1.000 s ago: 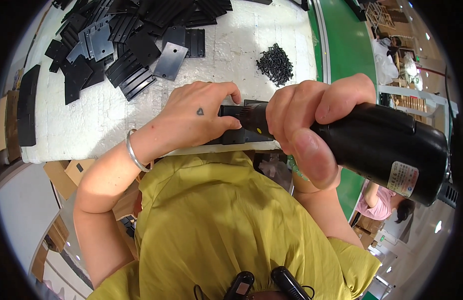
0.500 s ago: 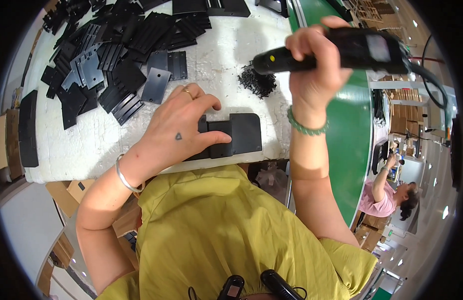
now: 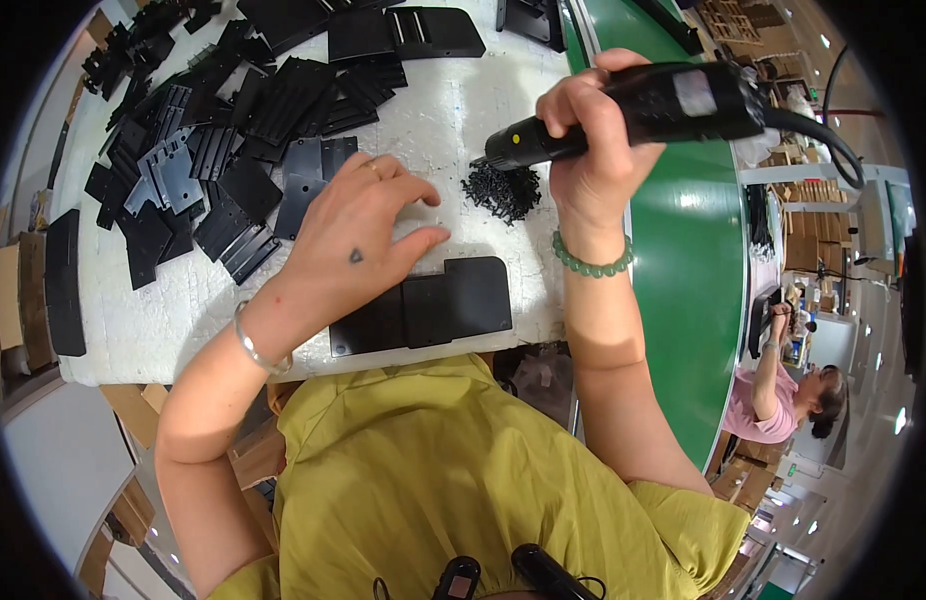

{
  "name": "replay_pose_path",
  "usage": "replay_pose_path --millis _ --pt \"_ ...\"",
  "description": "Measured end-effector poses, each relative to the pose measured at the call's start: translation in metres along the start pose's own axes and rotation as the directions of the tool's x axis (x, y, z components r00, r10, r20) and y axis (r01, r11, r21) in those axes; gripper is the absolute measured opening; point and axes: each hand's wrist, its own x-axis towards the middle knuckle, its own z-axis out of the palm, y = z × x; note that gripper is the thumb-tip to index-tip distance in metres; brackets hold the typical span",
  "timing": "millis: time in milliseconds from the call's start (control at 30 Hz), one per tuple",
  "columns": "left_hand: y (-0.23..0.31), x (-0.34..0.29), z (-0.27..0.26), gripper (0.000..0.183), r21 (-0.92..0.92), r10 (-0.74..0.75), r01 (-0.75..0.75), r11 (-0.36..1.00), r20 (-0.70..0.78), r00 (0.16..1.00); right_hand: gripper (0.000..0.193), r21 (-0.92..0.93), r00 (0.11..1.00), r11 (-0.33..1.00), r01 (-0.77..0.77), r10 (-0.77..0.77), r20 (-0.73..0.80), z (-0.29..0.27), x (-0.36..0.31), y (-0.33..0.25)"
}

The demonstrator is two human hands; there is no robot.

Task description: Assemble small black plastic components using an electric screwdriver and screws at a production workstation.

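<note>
My left hand (image 3: 348, 225) hovers over the white work surface with thumb and fingers apart, holding nothing. Just below it lies a flat black plastic piece (image 3: 458, 300) of joined plates, near the table's front edge; my hand and wrist cover part of its left side. In my right hand (image 3: 603, 150) is a black corded electric screwdriver (image 3: 673, 105), gripped around its body and tilted so the tip points left. That tip is at the upper edge of a pile of small black screws (image 3: 508, 195). Whether a screw sits on the bit is too small to tell.
Many loose black plates (image 3: 248, 190) are heaped on the left. Longer black pieces (image 3: 403, 35) lie at the far edge, and a black strip (image 3: 63, 280) at the left edge. To the right runs a green surface (image 3: 683, 260); a person in pink (image 3: 773, 400) is beyond it.
My left hand has come off the black piece, its thumb no longer pressing on it. The screwdriver has shifted slightly left and down with my right hand, staying by the screws.
</note>
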Motion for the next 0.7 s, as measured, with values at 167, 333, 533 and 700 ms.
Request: replay_pose_path --millis 167,333,533,700 --pt "-0.009 0.041 0.027 0.022 0.181 0.239 -0.199 0.963 -0.232 0.943 0.028 0.127 0.998 0.992 0.023 -0.031 0.058 0.001 -0.003 -0.020" --pt "-0.005 0.054 0.034 0.011 0.165 0.251 -0.220 0.961 -0.192 0.949 0.032 0.129 0.996 0.991 0.044 -0.053 0.072 -0.004 -0.008 -0.041" --pt "-0.002 0.045 0.032 0.009 -0.024 0.221 -0.237 0.971 -0.273 0.936 0.035 0.203 0.990 0.976 0.078 -0.099 0.097 -0.013 -0.009 -0.061" --pt "0.008 0.041 0.024 0.011 -0.170 0.155 -0.215 0.962 -0.309 0.938 0.035 0.238 0.986 0.968 0.075 -0.108 0.129 -0.012 -0.013 -0.069"
